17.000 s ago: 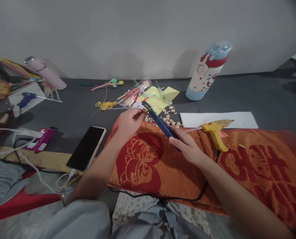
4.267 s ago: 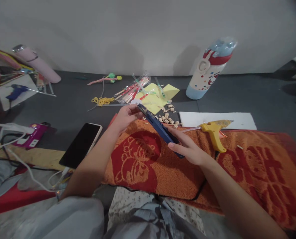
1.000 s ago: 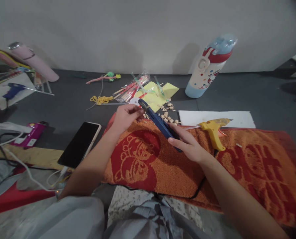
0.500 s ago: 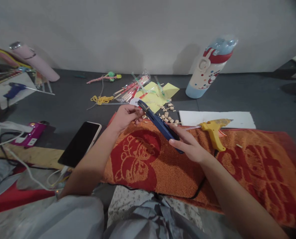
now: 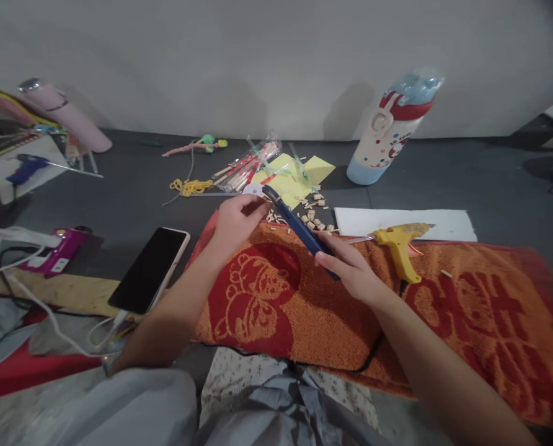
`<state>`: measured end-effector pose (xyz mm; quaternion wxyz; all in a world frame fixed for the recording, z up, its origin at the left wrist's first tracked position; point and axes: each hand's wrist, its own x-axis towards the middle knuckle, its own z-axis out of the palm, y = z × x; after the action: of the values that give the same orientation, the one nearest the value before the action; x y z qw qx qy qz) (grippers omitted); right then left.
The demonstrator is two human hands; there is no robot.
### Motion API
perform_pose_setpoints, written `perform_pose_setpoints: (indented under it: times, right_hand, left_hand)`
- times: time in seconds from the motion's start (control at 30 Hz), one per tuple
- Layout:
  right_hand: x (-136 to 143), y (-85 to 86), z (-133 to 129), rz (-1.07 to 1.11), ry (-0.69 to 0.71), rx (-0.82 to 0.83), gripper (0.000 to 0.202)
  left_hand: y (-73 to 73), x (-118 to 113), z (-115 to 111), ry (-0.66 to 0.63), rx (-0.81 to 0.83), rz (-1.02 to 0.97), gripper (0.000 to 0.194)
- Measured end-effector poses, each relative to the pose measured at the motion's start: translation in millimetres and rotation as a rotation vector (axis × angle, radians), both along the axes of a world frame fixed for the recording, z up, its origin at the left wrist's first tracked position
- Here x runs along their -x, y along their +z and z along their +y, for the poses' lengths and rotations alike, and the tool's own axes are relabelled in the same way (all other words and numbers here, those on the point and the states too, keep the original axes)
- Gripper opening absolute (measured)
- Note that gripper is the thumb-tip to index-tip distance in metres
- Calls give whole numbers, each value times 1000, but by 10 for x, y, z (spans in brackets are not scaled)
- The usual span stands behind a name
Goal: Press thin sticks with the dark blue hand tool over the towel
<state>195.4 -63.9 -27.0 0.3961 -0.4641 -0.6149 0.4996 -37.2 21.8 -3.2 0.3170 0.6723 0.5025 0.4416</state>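
Observation:
My right hand (image 5: 351, 266) is closed around a long dark blue hand tool (image 5: 299, 230) that looks like a cutter, tilted with its far end up and to the left. Close beside that far end, my left hand (image 5: 242, 217) has its thumb and fingers pinched together; what sits between them is too small to make out. Small cut wooden pieces (image 5: 311, 217) lie scattered on the dark table just beyond the tool, at the edge of an orange and red towel (image 5: 332, 303). A few bits rest on the towel.
Beyond the hands lie yellow paper (image 5: 320, 168), bagged sticks (image 5: 246, 167) and yellow string (image 5: 190, 186). A yellow glue gun (image 5: 400, 244) rests at right by a white board (image 5: 453, 223). A tilted-looking bottle (image 5: 388, 133) stands behind. At left are a phone (image 5: 149, 269) and a purple power strip (image 5: 65, 248).
The blue tool has turned slightly and now looks narrower, its handles closer together. My left fingertips have shifted a little, and another small wooden bit shows on the towel.

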Motion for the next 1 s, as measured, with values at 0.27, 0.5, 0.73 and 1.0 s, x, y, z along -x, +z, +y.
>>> perform_pose_setpoints:
  times: [0.27,0.5,0.73,1.0]
  right_hand:
    - [85,-63,-8,76,-109,57,53]
    - [193,-83,-38,3,23,-98,61]
    - [243,-119,-29,1,72,-22,74]
    - [299,-75,-60,34,15,-51,65]
  left_hand:
    - [-71,-265,-314,-138,-141,140,37]
    - [-186,-515,-471,-409,353,-299,58]
    - [-208,-585,-563,-225,482,-499,54]
    - [-191,-592,-574,-170,412,-508,48]
